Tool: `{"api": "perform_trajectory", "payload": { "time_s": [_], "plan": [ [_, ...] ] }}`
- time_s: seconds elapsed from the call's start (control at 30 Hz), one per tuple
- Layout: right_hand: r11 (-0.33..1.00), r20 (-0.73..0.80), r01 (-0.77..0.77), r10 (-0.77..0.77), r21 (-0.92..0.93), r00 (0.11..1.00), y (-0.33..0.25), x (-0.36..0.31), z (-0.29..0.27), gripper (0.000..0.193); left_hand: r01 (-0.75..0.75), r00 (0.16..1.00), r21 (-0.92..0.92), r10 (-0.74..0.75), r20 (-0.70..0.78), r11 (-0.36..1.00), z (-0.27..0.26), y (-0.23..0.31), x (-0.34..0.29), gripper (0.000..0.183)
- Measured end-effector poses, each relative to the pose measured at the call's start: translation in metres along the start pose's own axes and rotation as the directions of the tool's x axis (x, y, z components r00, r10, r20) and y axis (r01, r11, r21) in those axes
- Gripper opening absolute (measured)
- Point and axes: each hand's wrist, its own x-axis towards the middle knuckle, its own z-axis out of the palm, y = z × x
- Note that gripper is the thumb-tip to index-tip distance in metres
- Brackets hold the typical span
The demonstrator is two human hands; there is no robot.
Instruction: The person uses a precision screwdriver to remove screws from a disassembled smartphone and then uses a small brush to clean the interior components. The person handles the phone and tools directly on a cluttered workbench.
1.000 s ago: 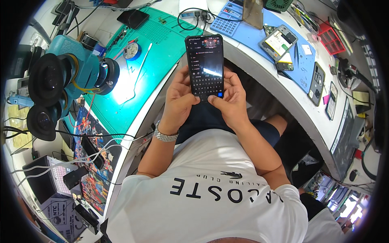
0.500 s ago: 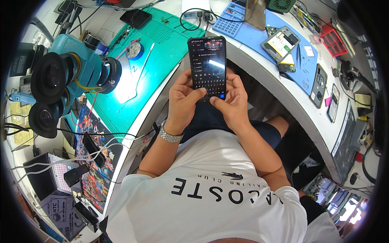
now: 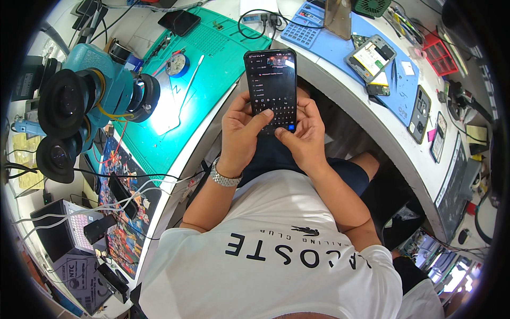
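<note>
A black smartphone (image 3: pixel 273 80) stands upright between my two hands, its dark screen lit with a list above and a keyboard below. My left hand (image 3: pixel 241 127), with a silver watch (image 3: pixel 225 177) on its wrist, closes round the phone's left side. The left thumb lies over the keyboard's left part. Round the lower right side of the phone wraps my right hand (image 3: pixel 305 130), its thumb at the bottom right corner of the screen. The fingers behind the phone are mostly hidden.
Left, a teal microscope (image 3: pixel 98 85) overhangs a brightly lit green work mat (image 3: pixel 154 138). Disassembled phones, such as an opened one (image 3: pixel 370 58), lie on a blue mat (image 3: pixel 329 50) at right. A laptop (image 3: pixel 66 226) and cables (image 3: pixel 122 174) sit lower left.
My left thumb has shifted slightly up and right over the keyboard. The glare across the phone's screen is gone. Both hands keep their hold.
</note>
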Motion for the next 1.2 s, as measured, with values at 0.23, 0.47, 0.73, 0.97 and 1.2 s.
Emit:
{"api": "perform_trajectory", "payload": {
  "time_s": [0.23,0.47,0.73,0.97,1.2],
  "plan": [
    [1.000,0.001,0.005,-0.005,-0.016,1.000,0.002,-0.001,0.000,0.057,-0.018,1.000,0.052,0.019,-0.011,0.998,0.002,-0.002,0.000,0.047],
    [0.999,0.013,0.021,-0.021,-0.029,1.000,0.005,-0.001,-0.001,0.057,-0.030,0.999,0.065,0.031,-0.009,0.997,0.005,-0.001,0.000,0.045],
    [0.999,-0.003,0.025,-0.025,-0.033,1.000,0.005,-0.001,0.000,0.059,-0.037,0.998,0.090,0.040,-0.037,0.995,0.009,-0.002,0.002,0.042],
    [1.000,0.000,0.020,-0.020,-0.008,1.000,0.000,0.000,-0.001,0.057,-0.014,1.000,-0.041,0.013,-0.027,0.999,0.004,-0.001,0.000,0.043],
    [1.000,0.000,0.019,-0.019,-0.010,1.000,0.001,0.001,0.000,0.057,-0.015,1.000,-0.099,0.014,-0.016,0.995,-0.002,-0.002,0.001,0.042]
  ]
}}
